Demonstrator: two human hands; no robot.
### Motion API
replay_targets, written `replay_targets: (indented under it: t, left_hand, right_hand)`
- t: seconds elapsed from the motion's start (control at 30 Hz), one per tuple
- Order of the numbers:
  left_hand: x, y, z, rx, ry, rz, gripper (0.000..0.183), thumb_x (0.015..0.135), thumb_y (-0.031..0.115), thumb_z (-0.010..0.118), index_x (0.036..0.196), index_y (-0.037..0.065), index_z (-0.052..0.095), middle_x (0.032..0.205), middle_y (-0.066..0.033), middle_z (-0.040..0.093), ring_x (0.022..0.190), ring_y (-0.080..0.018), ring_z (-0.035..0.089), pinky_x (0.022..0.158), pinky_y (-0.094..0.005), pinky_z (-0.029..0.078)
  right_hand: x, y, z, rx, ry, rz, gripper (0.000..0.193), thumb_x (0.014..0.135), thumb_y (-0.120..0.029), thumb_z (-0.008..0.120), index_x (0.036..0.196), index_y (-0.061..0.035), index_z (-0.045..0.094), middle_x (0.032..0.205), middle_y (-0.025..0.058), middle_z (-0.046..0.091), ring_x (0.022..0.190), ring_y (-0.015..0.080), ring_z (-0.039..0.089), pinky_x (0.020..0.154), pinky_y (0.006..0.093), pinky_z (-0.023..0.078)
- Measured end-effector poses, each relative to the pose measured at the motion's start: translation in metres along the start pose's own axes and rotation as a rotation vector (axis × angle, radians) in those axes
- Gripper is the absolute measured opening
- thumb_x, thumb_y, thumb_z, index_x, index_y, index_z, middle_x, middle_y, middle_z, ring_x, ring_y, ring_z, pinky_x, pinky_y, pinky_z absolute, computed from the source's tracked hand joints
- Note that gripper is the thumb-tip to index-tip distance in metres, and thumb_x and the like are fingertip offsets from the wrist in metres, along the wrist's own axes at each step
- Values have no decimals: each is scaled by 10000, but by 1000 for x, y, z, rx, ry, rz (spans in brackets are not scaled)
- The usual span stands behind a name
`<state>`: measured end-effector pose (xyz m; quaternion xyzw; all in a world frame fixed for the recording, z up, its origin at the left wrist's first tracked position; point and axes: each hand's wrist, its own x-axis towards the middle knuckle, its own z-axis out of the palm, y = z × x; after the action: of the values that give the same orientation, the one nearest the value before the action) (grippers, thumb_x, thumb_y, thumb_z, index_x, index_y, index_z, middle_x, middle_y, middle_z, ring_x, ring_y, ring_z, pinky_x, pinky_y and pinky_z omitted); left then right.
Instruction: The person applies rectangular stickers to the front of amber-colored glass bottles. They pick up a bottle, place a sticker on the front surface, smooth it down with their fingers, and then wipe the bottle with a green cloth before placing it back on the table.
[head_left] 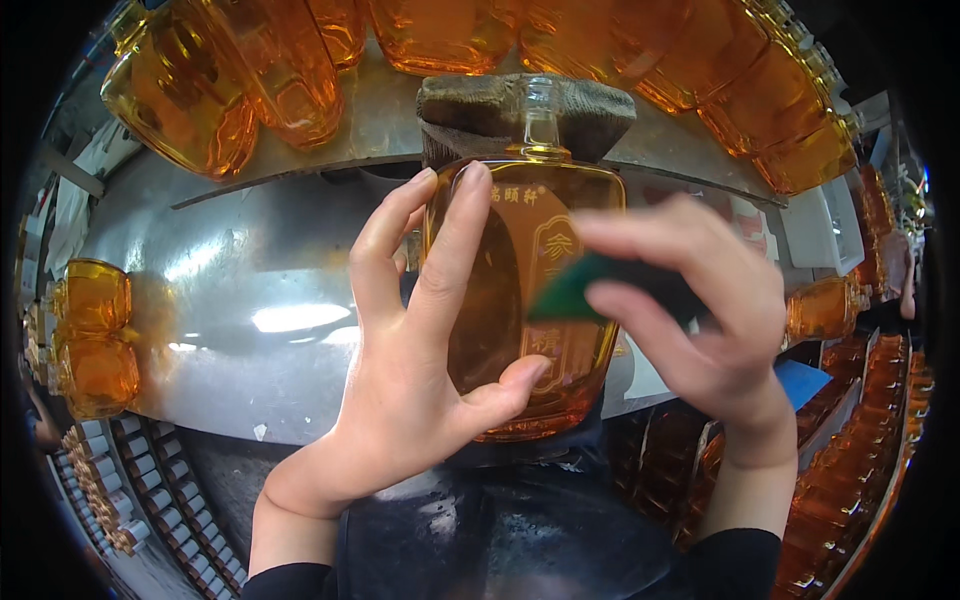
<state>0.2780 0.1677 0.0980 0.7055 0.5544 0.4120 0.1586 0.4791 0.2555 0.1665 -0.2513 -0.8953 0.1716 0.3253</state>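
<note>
An amber glass bottle [500, 270] with gold print and a clear neck lies in front of me. Its neck points away and rests over a worn, cloth-covered block [470, 105]. My left hand [420, 300] steadies the bottle, thumb and fingers spread against its left part. Between thumb and fingers, my right hand [700, 290] pinches a dark green flat piece [572, 290] against or just above the printed front. Motion blurs that hand, and I cannot tell whether the piece is a pad or a scraper.
Several amber bottles [620, 45] stand along the far side of the metal table [230, 340]. More bottles [97, 335] lie at the left edge. Crates of amber bottles [850, 440] fill the lower right; racks of small white-and-brown pieces [150, 480] are lower left.
</note>
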Motion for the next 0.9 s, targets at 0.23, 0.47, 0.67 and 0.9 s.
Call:
replay_targets:
  t: [0.23,0.47,0.67,0.9]
  left_hand:
    - [-7,-16,1,-156,0,58,922,857,447,646,1529,-3,204,1527,-200,229,1419,-321,263,1160,-421,235]
    - [-11,-11,-13,-170,-127,-21,710,988,396,493,1516,-13,250,1566,-213,213,1443,-335,243,1171,-407,204]
    - [-14,-24,-4,-143,7,90,606,1015,318,439,1499,-16,296,1527,-212,320,1425,-329,292,1164,-405,220]
    - [-8,-1,-12,-427,112,-202,639,1003,435,383,1495,30,331,1500,-183,385,1394,-305,374,1154,-443,283]
  right_hand:
    - [-1,1,19,-179,61,-320,238,728,-15,746,946,-102,706,933,14,713,890,158,662,795,276,515]
    - [-44,-37,-25,-301,-192,99,148,728,-73,733,823,-184,711,896,-4,707,833,171,644,759,328,506]
    - [-65,-41,-4,-154,-180,-188,160,673,-118,767,802,-204,731,791,-48,674,722,133,626,699,307,511]
    - [78,1,7,-116,76,-247,166,802,-10,741,962,-9,697,822,69,696,696,109,651,608,227,504]
